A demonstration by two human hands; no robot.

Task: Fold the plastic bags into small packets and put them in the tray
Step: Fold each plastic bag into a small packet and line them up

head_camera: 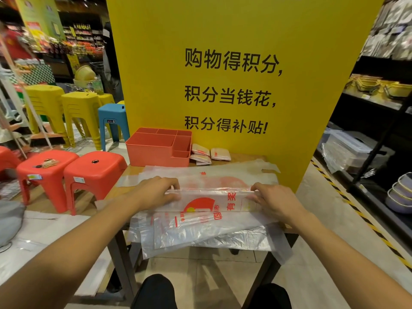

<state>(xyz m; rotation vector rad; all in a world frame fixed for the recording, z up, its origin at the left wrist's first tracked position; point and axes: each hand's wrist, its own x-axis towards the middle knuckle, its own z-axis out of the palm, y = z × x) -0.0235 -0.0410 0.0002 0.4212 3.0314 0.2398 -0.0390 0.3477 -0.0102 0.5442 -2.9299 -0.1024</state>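
a yellow sign board (234,30) with black characters stands behind the table (247,156). red stools (95,170) stand left, yellow stools (81,108) beyond.

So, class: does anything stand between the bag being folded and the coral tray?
Nothing upright. Only another flat bag lies on the table between the held bag and the tray. The finished packets sit beside the tray on its right, off the path.

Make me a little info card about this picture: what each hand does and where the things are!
left hand: pinches the fold of the plastic bag, left end
right hand: pinches the same fold, right end
tray: coral, back left on the table
folded packets: on the table beside the tray, not inside
other bags: flat under the held one
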